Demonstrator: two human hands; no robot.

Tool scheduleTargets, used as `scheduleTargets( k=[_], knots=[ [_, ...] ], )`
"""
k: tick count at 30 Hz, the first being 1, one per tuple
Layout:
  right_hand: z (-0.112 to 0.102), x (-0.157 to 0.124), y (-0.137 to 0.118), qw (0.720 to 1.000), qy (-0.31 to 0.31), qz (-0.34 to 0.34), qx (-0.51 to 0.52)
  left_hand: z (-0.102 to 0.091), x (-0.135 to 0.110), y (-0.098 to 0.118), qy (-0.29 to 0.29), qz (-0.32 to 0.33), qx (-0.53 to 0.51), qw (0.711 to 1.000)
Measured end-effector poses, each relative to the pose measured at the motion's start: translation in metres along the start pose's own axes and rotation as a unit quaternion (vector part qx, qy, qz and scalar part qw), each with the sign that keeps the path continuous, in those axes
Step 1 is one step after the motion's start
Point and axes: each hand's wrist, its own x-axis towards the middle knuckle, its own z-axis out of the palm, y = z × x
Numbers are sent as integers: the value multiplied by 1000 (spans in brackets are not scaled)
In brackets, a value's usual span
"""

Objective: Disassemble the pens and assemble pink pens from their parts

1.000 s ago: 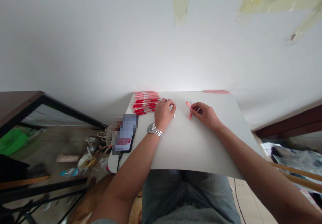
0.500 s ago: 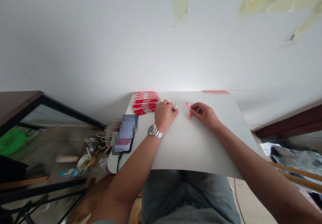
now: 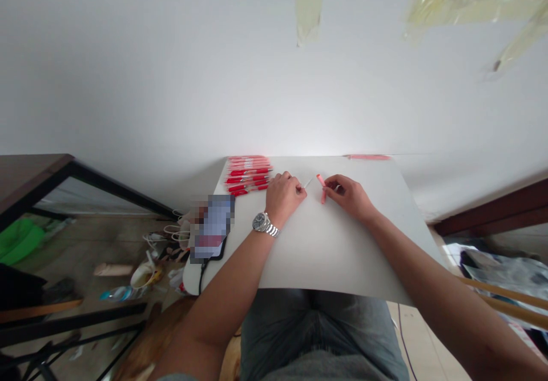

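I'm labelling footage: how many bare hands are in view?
2: the left hand, pinching a slim white stick, and the right hand, holding a pink tubular piece, both over the white tabletop.

My right hand (image 3: pixel 347 195) has free way to the right edge of the tabletop (image 3: pixel 329 249); red pens (image 3: pixel 252 171) block the far left corner, a phone (image 3: pixel 214 224) the left edge.

The head camera looks forward and down at the nearby table (image 3: pixel 334 249).
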Motion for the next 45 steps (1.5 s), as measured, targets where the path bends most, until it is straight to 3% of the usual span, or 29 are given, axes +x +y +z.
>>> scheduleTargets(
  k=[14,20,25,32,37,45],
  knots=[
    [1,0,0,1000,5,3,3,-2,-3,9,-38,29,53,997],
    [0,0,-1,1000,4,3,5,1,1,4,45,16,-33,998],
    [0,0,0,1000,5,4,4,0,3,4,108,-7,-160,981],
    [1,0,0,1000,3,1,9,6,7,3,125,-33,-383,915],
    [0,0,-2,1000,1,-1,9,10,9,3,79,-86,-523,845],
    [0,0,-1,1000,-3,-4,3,13,8,3,83,-122,-637,757]
  ],
)
